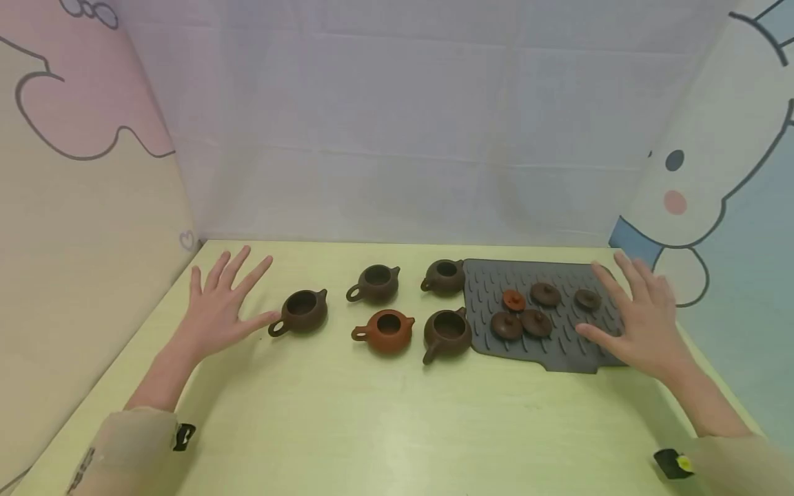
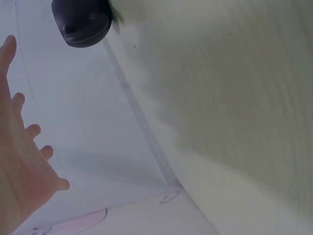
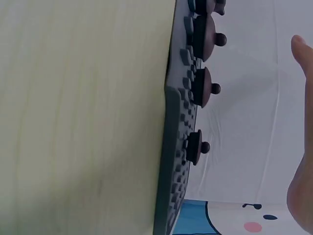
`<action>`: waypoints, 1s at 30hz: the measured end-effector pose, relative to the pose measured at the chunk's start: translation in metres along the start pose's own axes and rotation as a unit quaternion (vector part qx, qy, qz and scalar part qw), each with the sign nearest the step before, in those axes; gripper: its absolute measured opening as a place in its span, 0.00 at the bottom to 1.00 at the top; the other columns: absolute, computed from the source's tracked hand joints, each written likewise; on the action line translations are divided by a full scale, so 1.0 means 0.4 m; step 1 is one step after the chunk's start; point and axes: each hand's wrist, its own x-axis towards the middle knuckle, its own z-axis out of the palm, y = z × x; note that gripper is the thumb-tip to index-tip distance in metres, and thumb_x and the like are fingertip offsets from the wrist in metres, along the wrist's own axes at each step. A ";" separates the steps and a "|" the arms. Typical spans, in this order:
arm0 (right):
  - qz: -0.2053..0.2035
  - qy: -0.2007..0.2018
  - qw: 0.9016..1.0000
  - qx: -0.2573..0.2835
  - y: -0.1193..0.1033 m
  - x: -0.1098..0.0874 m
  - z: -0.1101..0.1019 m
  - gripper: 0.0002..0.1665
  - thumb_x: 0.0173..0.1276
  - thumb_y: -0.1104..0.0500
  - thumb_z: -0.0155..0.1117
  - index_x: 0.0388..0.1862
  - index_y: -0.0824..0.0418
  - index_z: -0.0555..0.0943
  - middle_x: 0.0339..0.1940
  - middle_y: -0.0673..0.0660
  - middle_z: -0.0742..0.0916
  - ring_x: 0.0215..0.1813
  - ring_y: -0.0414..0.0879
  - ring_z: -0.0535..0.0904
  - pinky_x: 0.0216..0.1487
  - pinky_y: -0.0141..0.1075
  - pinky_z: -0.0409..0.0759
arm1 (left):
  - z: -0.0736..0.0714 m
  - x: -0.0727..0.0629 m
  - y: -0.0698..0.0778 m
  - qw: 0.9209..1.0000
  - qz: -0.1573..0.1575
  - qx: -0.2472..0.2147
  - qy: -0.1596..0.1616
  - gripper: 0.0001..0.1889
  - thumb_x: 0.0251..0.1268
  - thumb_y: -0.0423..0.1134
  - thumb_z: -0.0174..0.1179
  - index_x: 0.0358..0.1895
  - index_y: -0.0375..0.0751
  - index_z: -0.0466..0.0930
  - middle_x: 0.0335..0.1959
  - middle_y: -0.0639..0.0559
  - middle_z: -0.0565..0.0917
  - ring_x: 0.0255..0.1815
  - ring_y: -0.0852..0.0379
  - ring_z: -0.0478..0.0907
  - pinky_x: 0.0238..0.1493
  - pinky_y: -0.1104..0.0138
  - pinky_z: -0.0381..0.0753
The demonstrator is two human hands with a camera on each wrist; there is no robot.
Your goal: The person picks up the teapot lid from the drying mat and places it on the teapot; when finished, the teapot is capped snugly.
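Observation:
My left hand (image 1: 217,313) hovers over the table's left side with fingers spread, its thumb tip close to the handle of a dark brown lidless teapot (image 1: 304,313). In the left wrist view that hand (image 2: 22,171) holds nothing, and a dark teapot (image 2: 84,27) shows at the top. On the right, my right hand (image 1: 648,334) spreads its fingers above the edge of a grey ridged mat (image 1: 564,351). Nearest to it is a small dark lid (image 1: 587,300). Four-finger detail is cut off in the right wrist view, where part of the hand (image 3: 302,188) appears beside knobbed lids (image 3: 205,88).
Mid-table stand a reddish-brown teapot (image 1: 387,334) and dark teapots at the back (image 1: 377,284), beside the mat (image 1: 445,277) and in front (image 1: 448,334), all lidless. A reddish lid (image 1: 513,300) and several dark lids (image 1: 536,323) lie on the mat. Fabric walls (image 1: 397,138) enclose the table.

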 end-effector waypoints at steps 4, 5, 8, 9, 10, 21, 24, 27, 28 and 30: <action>-0.032 0.029 0.999 0.030 -0.022 0.016 0.042 0.60 0.59 0.15 0.41 0.79 0.51 0.58 0.81 0.65 0.56 0.82 0.64 0.44 0.73 0.72 0.40 | 0.008 -0.008 -0.001 0.999 -0.008 -0.038 0.009 0.48 0.58 0.63 0.64 0.79 0.66 0.47 0.81 0.44 0.51 0.79 0.32 0.50 0.69 0.26 0.40; -0.038 0.030 0.998 0.035 -0.028 0.021 0.051 0.60 0.59 0.15 0.41 0.79 0.52 0.57 0.81 0.65 0.56 0.83 0.63 0.44 0.74 0.70 0.41 | 0.010 -0.010 -0.002 0.999 -0.010 -0.047 0.009 0.48 0.58 0.63 0.64 0.79 0.65 0.47 0.81 0.43 0.52 0.78 0.32 0.52 0.69 0.26 0.42; -0.049 0.028 0.998 0.043 -0.044 0.033 0.075 0.59 0.61 0.16 0.41 0.79 0.54 0.57 0.81 0.64 0.57 0.82 0.64 0.47 0.74 0.68 0.44 | 0.016 -0.018 -0.003 0.997 -0.020 -0.070 0.008 0.48 0.59 0.61 0.65 0.79 0.66 0.47 0.80 0.42 0.55 0.76 0.33 0.55 0.67 0.26 0.45; -0.051 0.026 0.997 0.046 -0.049 0.038 0.082 0.60 0.61 0.17 0.41 0.79 0.55 0.57 0.81 0.64 0.57 0.81 0.64 0.48 0.73 0.69 0.46 | 0.017 -0.021 -0.003 0.997 -0.022 -0.075 0.008 0.48 0.59 0.61 0.65 0.79 0.66 0.47 0.79 0.41 0.56 0.76 0.33 0.57 0.67 0.26 0.47; -0.053 0.025 0.997 0.050 -0.054 0.041 0.089 0.60 0.61 0.17 0.41 0.79 0.55 0.57 0.81 0.64 0.58 0.80 0.65 0.50 0.72 0.70 0.47 | 0.020 -0.024 -0.004 0.997 -0.021 -0.077 0.008 0.47 0.59 0.61 0.65 0.79 0.66 0.47 0.79 0.41 0.57 0.75 0.33 0.58 0.66 0.26 0.48; -0.045 -0.045 0.992 0.106 -0.103 0.061 0.135 0.54 0.61 0.31 0.65 0.79 0.51 0.57 0.73 0.64 0.67 0.69 0.66 0.60 0.61 0.70 0.52 | 0.042 -0.045 -0.020 0.992 -0.035 -0.118 -0.034 0.41 0.66 0.60 0.60 0.78 0.56 0.54 0.71 0.40 0.68 0.63 0.34 0.74 0.52 0.36 0.74; -0.042 -0.074 0.991 0.108 -0.113 0.063 0.143 0.53 0.60 0.37 0.70 0.79 0.49 0.59 0.71 0.65 0.69 0.68 0.67 0.61 0.60 0.70 0.53 | 0.043 -0.047 -0.028 0.988 -0.052 -0.132 -0.056 0.38 0.67 0.61 0.58 0.77 0.53 0.59 0.69 0.42 0.71 0.62 0.38 0.76 0.51 0.38 0.75; -0.040 -0.091 0.990 0.104 -0.120 0.065 0.147 0.51 0.59 0.42 0.72 0.78 0.48 0.61 0.69 0.64 0.71 0.67 0.66 0.61 0.60 0.70 0.53 | 0.046 -0.048 -0.037 0.984 -0.059 -0.152 -0.076 0.36 0.68 0.59 0.58 0.74 0.48 0.63 0.66 0.42 0.75 0.61 0.39 0.77 0.53 0.39 0.75; -0.041 -0.094 0.990 0.101 -0.123 0.066 0.148 0.50 0.59 0.42 0.72 0.78 0.48 0.62 0.68 0.64 0.72 0.66 0.65 0.62 0.59 0.70 0.54 | 0.047 -0.048 -0.039 0.982 -0.060 -0.159 -0.081 0.35 0.68 0.59 0.58 0.73 0.47 0.64 0.66 0.42 0.76 0.61 0.39 0.78 0.54 0.39 0.74; -0.040 -0.099 0.990 0.096 -0.127 0.068 0.150 0.49 0.59 0.43 0.72 0.77 0.47 0.63 0.66 0.64 0.73 0.65 0.64 0.63 0.58 0.69 0.54 | 0.048 -0.048 -0.043 0.979 -0.060 -0.173 -0.090 0.33 0.69 0.57 0.59 0.71 0.45 0.67 0.64 0.43 0.79 0.59 0.40 0.80 0.54 0.40 0.75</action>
